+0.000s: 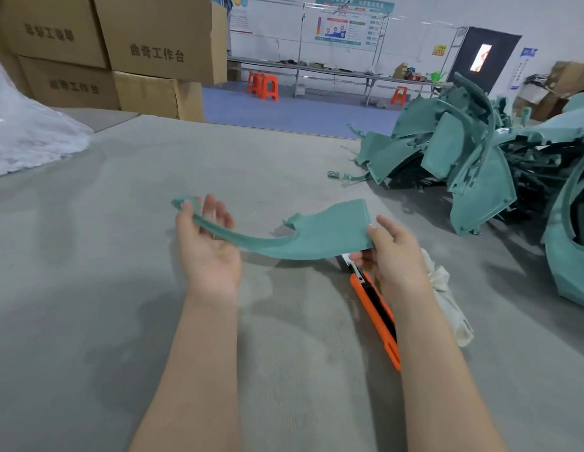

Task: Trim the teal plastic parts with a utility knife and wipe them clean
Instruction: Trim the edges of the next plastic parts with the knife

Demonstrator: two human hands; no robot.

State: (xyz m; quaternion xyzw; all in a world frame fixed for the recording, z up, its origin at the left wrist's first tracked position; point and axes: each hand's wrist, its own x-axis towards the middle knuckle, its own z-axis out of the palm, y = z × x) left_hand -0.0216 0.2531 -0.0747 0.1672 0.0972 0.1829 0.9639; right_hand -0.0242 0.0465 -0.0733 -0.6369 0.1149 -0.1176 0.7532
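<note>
A curved teal plastic part (320, 233) hangs above the grey table (121, 243), held between both hands. My left hand (207, 246) is palm up, its thumb pinching the part's thin left end. My right hand (395, 252) pinches the wide right end between thumb and fingers. An orange utility knife (377, 316) lies on the table under my right wrist, its blade end pointing away from me. A white cloth (447, 298) lies just right of that wrist.
A big heap of teal plastic parts (479, 164) fills the table's right side, with a small teal scrap (333, 174) near it. Clear plastic bags (23, 138) lie at the far left. Cardboard boxes (121, 53) stand behind the table.
</note>
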